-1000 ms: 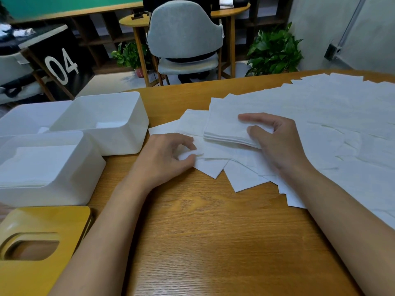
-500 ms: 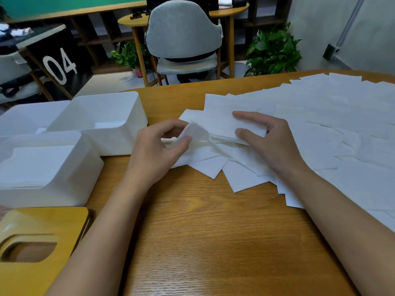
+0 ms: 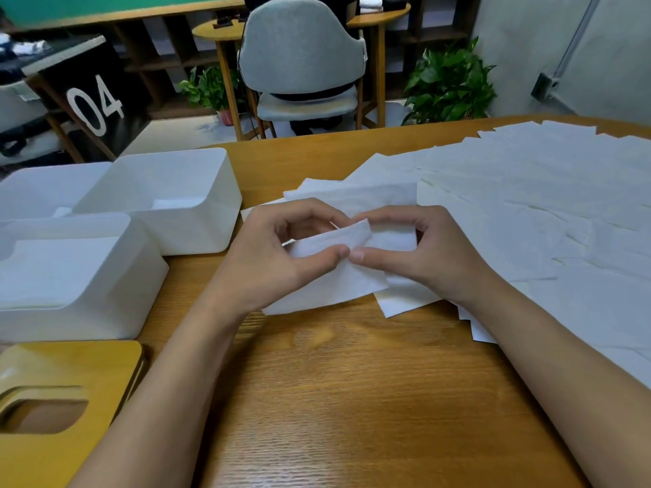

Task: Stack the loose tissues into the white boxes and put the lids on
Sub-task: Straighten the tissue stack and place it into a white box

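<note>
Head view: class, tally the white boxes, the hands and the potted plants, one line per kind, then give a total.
White boxes: 3
Hands: 2
Potted plants: 2
Total: 7

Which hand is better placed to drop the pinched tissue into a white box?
Left, probably. Both hands pinch the tissue, but the white boxes sit beside the left hand; the right hand would need to cross over.
</note>
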